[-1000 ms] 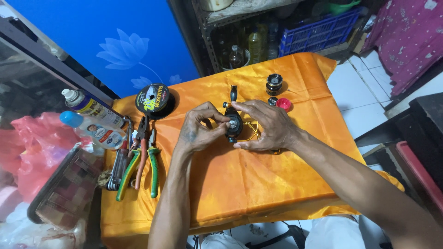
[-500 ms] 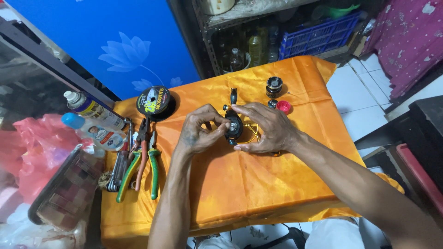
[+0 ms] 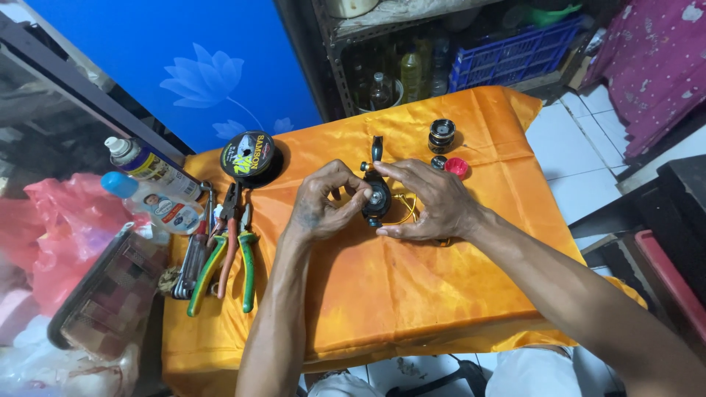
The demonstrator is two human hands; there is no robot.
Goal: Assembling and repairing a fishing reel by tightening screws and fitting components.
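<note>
Orange satin cloth [image 3: 412, 309] covers the bench. At nine o'clock lie two bottles, a white-capped spray can [image 3: 147, 165] and a blue-capped clear bottle [image 3: 158, 208] with colourful labels. Beside them rest green-handled pliers [image 3: 246, 254] and red-handled pliers [image 3: 228, 235]. At eleven o'clock sits a round black line spool [image 3: 250, 156] with a yellow-lettered label. At centre, the left hand [image 3: 323, 202] and right hand [image 3: 430, 202] both grip a black fishing reel [image 3: 375, 197]. At one o'clock stand a dark reel spool [image 3: 442, 134] and a red cap [image 3: 457, 167].
</note>
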